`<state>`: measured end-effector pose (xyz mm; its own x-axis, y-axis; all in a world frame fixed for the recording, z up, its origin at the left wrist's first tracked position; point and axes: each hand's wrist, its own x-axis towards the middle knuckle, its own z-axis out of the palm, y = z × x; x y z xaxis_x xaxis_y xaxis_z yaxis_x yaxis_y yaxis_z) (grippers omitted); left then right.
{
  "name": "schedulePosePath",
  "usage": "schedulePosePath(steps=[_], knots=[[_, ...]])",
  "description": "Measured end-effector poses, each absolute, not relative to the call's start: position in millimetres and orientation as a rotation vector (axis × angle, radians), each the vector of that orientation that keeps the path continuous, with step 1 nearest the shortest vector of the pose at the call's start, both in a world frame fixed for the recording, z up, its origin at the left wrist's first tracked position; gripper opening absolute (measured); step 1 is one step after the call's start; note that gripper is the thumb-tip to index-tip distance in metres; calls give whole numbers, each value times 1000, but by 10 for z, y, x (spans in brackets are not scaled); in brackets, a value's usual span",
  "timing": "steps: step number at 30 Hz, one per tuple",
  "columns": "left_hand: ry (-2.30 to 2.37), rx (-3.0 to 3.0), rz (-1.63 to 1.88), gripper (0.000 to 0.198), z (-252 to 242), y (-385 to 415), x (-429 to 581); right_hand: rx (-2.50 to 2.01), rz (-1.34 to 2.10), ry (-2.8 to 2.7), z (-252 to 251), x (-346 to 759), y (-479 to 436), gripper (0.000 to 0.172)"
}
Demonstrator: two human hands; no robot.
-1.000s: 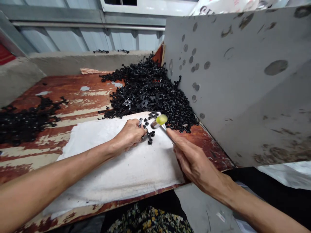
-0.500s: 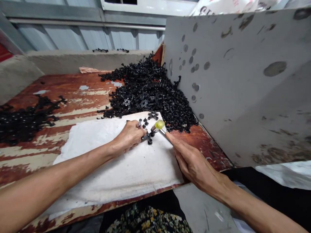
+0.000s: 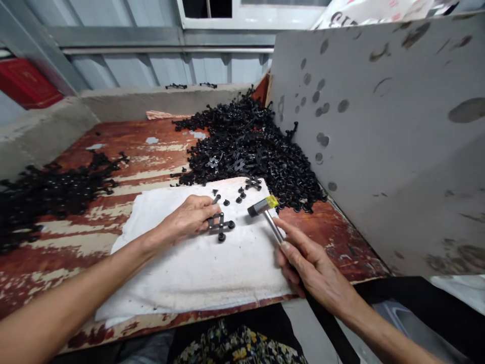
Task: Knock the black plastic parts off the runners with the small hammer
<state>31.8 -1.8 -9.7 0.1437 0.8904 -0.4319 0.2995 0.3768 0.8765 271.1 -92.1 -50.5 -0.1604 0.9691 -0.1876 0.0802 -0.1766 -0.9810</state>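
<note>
My right hand [image 3: 308, 265] is closed round the metal handle of a small mallet [image 3: 262, 206], whose head has a black face and a yellow face. The mallet's head hangs over the cloth, apart from the parts. With closed fingers, my left hand [image 3: 193, 215] grips a black linkage part [image 3: 221, 225] of crossed arms with round knobs at its ends. White cloth [image 3: 182, 278] lies under both. Several loose black knobs [image 3: 239, 198] sit beyond the left hand, near another crossed linkage [image 3: 253, 183] at the cloth's far edge.
A large heap of black parts [image 3: 250, 146] rises behind the cloth. A second pile [image 3: 56, 194] lies at the left on the worn red-brown table [image 3: 140, 162]. A grey spotted panel [image 3: 364, 151] walls off the right side, and a low concrete ledge [image 3: 121, 106] runs behind.
The mallet's head has lifted off the linkage and moved right and turned, its black face now toward the left. My left hand has shifted, showing more of the linkage. The whole view has tilted slightly.
</note>
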Motion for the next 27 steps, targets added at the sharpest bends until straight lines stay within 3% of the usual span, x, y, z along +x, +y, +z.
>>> schedulePosePath(steps=[4,14,27], knots=[[1401,1189,569,22,-96,31,360,-1356,1455,-1300,-532,2672,-897,67],[1456,1131,524,36,2,35,441,-1417,1360,-1490,-565,2705,-861,62],[1434,1198,484,32,-55,76,414,-1472,1395,-1505,-564,2709,-876,67]])
